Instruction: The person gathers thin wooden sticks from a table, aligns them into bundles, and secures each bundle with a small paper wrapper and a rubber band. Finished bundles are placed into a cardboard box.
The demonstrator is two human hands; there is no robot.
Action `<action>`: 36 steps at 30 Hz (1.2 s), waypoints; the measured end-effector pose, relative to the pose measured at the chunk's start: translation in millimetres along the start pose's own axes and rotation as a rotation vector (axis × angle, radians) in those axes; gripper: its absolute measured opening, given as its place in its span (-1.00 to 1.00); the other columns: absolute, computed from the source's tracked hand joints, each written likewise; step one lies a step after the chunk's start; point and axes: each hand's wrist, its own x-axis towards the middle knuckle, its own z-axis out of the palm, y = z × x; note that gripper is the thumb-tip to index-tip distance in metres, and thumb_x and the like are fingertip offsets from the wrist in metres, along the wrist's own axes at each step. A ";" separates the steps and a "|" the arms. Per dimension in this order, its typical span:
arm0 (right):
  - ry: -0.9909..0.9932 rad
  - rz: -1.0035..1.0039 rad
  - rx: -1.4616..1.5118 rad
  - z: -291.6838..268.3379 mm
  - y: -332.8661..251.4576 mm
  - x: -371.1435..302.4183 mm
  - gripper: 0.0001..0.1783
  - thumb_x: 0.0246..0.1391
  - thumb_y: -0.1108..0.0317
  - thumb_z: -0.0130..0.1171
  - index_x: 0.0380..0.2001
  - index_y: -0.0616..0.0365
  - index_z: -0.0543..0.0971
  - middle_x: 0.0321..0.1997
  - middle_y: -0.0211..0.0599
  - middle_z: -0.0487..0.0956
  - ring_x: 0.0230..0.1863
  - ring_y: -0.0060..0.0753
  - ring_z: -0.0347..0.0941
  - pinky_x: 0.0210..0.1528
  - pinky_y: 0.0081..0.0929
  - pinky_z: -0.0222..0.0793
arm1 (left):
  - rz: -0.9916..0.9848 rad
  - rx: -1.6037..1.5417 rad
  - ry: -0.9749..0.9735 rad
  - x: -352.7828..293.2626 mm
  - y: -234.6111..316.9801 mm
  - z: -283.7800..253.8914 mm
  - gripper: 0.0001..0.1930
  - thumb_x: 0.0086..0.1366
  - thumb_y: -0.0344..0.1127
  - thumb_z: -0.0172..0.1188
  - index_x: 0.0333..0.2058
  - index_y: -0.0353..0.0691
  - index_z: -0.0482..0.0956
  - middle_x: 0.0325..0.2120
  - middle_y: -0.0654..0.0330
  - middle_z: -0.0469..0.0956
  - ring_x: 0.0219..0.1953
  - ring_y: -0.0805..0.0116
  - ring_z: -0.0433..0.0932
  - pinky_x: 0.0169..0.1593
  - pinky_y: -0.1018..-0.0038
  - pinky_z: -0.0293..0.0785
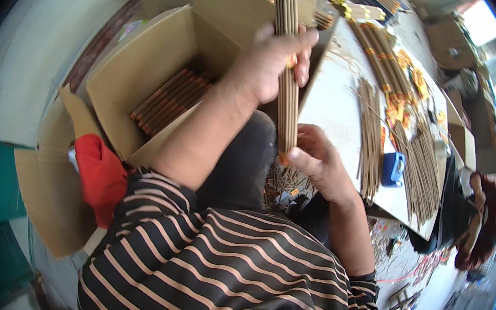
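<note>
A bundle of thin brown sticks [287,67] stands nearly upright in front of me. My left hand [269,60] is wrapped around its middle. My right hand [319,160] grips the bundle's lower end, just off the near edge of a white table [333,106]. Below and to the left of my left arm an open cardboard box [141,75] holds several bundles of the same sticks [171,102] lying flat.
More sticks [375,139] lie in rows and fans on the table, some with orange and yellow bands [400,80]. A blue tape dispenser [392,169] sits near the table's near edge. A red cloth [98,178] lies beside the box. Another person [478,218] is at far right.
</note>
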 end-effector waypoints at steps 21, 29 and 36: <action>0.324 0.293 -0.175 -38.7 40.9 17.3 -0.64 0.10 0.29 0.13 -0.18 0.39 0.42 -0.31 -0.19 0.55 -0.22 -0.42 0.47 -0.06 -0.52 0.36 | -0.908 1.430 0.089 -79.8 -107.9 -414.9 -0.53 0.04 -0.08 0.24 -0.15 -0.31 0.49 -0.21 -0.07 0.53 -0.19 0.13 0.52 -0.13 0.30 0.42; 0.349 0.321 -0.224 -35.4 48.7 23.3 -0.64 0.09 0.23 0.13 -0.21 0.36 0.44 -0.34 -0.18 0.54 -0.25 -0.39 0.49 -0.07 -0.43 0.40 | -0.887 1.330 -0.113 -84.2 -117.3 -395.7 -0.70 0.17 -0.23 0.04 -0.19 -0.29 0.51 -0.24 -0.07 0.54 -0.16 0.06 0.50 -0.09 0.21 0.38; 0.335 0.310 -0.252 -31.7 43.8 27.7 -0.65 0.10 0.25 0.13 -0.22 0.36 0.44 -0.34 -0.20 0.54 -0.26 -0.40 0.49 -0.09 -0.46 0.40 | -0.811 1.506 -0.076 -93.4 -182.5 -476.6 -0.71 0.16 -0.32 -0.03 -0.21 -0.38 0.49 -0.26 -0.19 0.51 -0.14 -0.05 0.48 -0.10 0.13 0.39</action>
